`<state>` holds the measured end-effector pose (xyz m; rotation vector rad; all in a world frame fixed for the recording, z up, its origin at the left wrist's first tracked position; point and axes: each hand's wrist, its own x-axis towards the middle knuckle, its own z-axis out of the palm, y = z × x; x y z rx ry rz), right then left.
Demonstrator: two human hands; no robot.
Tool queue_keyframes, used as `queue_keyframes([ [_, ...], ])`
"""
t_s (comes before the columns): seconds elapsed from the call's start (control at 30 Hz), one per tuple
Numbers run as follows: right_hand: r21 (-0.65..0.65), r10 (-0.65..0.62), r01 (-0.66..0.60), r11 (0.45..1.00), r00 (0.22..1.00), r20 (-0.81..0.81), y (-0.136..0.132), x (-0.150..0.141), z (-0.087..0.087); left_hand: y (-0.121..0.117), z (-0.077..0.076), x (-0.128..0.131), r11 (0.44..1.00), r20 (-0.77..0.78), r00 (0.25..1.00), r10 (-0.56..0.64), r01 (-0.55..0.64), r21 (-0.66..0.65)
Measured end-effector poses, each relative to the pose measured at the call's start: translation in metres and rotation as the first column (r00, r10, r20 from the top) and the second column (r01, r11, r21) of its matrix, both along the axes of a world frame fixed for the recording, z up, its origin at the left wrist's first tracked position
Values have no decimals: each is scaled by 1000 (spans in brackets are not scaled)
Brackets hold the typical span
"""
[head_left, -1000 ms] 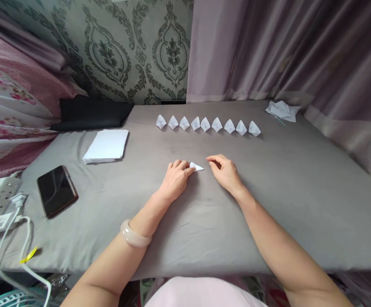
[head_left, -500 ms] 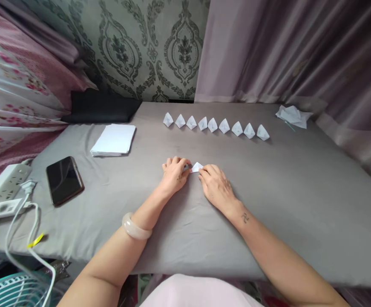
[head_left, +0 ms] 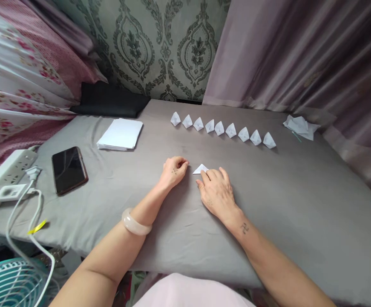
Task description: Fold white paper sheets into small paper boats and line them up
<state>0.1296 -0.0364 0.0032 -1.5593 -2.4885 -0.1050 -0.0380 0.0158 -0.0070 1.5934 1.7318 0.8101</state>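
Note:
A small folded white paper piece (head_left: 200,169) lies on the grey cloth (head_left: 300,200) in front of me. My right hand (head_left: 216,191) lies flat with fingers stretched out, its fingertips pressing on the paper's right edge. My left hand (head_left: 173,170) rests just left of the paper, fingers curled loosely into a fist, apart from the paper with nothing visible in it. A pale bangle (head_left: 134,223) sits on my left wrist. A row of several folded white paper shapes (head_left: 223,129) stands farther back.
A stack of white paper sheets (head_left: 120,134) and a black phone (head_left: 69,169) lie at the left. A power strip with a white cable (head_left: 9,179) sits at the far left edge. Crumpled paper (head_left: 300,126) lies at the back right. A black pad (head_left: 110,100) lies by the wall.
My left hand has let go of the folded paper and drawn back to the left. My right hand moved in and now presses flat on the paper. The camera swung left.

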Motion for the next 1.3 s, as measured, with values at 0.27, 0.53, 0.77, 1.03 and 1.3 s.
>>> queue_keyframes([
  [0.27, 22, -29, 28, 999, 999, 30, -2, -3, 2, -2, 6, 3, 1000, -67, 998, -4, 4, -12],
  [0.53, -9, -15, 15, 1000, 998, 57, 0, -5, 6, -3, 6, 4, 1000, -81, 997, -14, 14, -1],
  [0.77, 0, -11, 11, 1000, 999, 45, -1, -5, 6, -2, 3, 2, 999, -103, 994, -22, 25, 22],
  [1.03, -30, -11, 12, 999, 999, 39, 1, -2, 2, -2, 0, 4, 999, -137, 991, -10, 14, 31],
  [1.3, -33, -8, 12, 999, 992, 128, -3, -14, 6, -3, -2, 5, 999, -153, 988, -16, 22, 40],
])
